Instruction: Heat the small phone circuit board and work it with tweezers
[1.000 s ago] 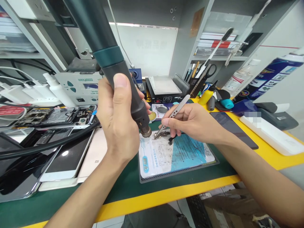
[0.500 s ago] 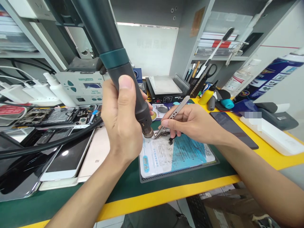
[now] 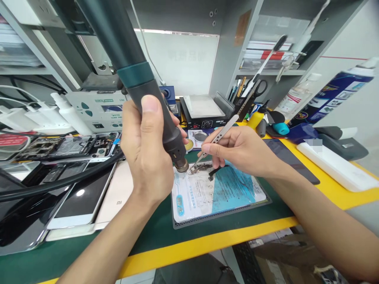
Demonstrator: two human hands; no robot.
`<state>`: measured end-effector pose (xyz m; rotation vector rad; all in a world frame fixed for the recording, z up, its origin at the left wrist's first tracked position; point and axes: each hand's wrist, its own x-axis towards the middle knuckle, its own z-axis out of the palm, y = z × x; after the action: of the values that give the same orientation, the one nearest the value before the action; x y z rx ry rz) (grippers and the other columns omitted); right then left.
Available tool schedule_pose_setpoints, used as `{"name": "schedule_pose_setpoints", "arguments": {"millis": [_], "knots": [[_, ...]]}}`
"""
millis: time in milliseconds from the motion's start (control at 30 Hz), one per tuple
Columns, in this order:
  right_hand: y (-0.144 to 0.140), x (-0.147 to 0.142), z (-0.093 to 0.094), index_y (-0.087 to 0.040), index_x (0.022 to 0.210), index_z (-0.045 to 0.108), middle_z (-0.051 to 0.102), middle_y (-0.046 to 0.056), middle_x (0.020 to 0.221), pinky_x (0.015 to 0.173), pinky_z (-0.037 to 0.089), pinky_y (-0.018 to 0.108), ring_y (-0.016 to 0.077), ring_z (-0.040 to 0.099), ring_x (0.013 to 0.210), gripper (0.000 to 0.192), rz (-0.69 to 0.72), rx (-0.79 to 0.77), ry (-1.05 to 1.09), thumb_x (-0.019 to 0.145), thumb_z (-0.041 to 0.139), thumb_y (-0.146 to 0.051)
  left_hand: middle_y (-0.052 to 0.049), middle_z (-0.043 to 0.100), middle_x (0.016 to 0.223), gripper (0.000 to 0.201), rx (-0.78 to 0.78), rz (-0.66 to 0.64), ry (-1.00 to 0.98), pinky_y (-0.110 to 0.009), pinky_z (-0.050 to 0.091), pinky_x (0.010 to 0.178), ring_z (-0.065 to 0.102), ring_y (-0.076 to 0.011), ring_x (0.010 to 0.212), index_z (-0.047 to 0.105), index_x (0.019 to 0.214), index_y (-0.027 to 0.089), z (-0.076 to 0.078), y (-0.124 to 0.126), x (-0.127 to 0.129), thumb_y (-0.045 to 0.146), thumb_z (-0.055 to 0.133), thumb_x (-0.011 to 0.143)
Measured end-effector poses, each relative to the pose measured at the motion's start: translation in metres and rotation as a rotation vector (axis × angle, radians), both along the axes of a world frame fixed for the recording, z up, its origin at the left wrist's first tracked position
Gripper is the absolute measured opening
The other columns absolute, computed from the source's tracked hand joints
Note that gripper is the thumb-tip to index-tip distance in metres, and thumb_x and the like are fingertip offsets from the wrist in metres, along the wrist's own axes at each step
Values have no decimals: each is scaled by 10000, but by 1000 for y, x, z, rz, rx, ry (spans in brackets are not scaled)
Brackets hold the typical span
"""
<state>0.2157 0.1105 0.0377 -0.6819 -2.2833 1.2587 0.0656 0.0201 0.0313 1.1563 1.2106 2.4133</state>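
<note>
My left hand (image 3: 148, 150) is wrapped round the dark grip of a hot air gun (image 3: 142, 79), its metal nozzle tilted down beside a small circuit board. Pinched in my right hand (image 3: 237, 150) are metal tweezers (image 3: 222, 129) with holes along their arms. Their tips point down at the left part of the small circuit board (image 3: 201, 168); whether they touch it I cannot tell. A black flex cable (image 3: 212, 173) runs from beneath my right hand. Under the board lies a stained white and blue work pad (image 3: 198, 197).
Phones (image 3: 85, 189) and opened phone parts lie at left, with the gun's black hose (image 3: 74, 177) across them. Behind stand a hot air station (image 3: 100, 110) and a heating plate (image 3: 204, 108). A dark phone (image 3: 291, 161) and a spray can (image 3: 334, 92) are at right.
The whole view has shifted slightly. The hot air gun's nozzle sits a little farther from the tweezer tips, and more of the circuit board shows. Both hands keep their hold.
</note>
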Motion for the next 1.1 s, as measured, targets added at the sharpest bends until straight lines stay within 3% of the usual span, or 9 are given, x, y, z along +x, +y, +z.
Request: {"name": "schedule_pose_setpoints", "arguments": {"millis": [167, 467, 600, 833, 1100], "knots": [[5, 3, 5, -138, 828, 742, 671, 18, 575, 452, 470, 222, 147, 666, 523, 299, -53, -33, 8, 882, 767, -431, -1, 577, 760, 330, 6, 5, -11, -318, 546, 451, 599, -154, 507, 607, 1017, 209, 1, -1, -2, 522, 501, 1009], [0, 6, 4, -161, 867, 747, 711, 13, 721, 503, 527, 206, 126, 676, 590, 173, 123, -20, 39, 890, 766, -331, 2, 573, 742, 426, 1, 23, -4, -339, 544, 443, 598, -167, 506, 576, 990, 189, 2, 0, 0, 611, 522, 974], [-4, 5, 5, -164, 871, 783, 759, 38, 924, 553, 565, 229, 123, 684, 640, 141, 184, 15, 43, 901, 744, -297, 5, 577, 743, 393, -5, 8, -25, -333, 565, 471, 596, -160, 514, 597, 995, 207, 2, 0, 1, 595, 541, 971], [-6, 8, 5, -169, 961, 823, 785, 52, 956, 636, 574, 264, 164, 718, 745, 195, 216, 152, -20, 931, 719, -332, -3, 581, 750, 340, 13, -23, -50, -334, 560, 469, 601, -167, 514, 602, 995, 208, 2, 0, -1, 545, 563, 974], [-5, 12, 9, -172, 987, 822, 783, 30, 929, 637, 570, 250, 152, 715, 745, 162, 228, 108, -13, 890, 766, -289, -5, 581, 756, 339, 31, -48, -35, -338, 576, 495, 606, -160, 522, 608, 1006, 207, -1, 0, -5, 540, 547, 988]]}}
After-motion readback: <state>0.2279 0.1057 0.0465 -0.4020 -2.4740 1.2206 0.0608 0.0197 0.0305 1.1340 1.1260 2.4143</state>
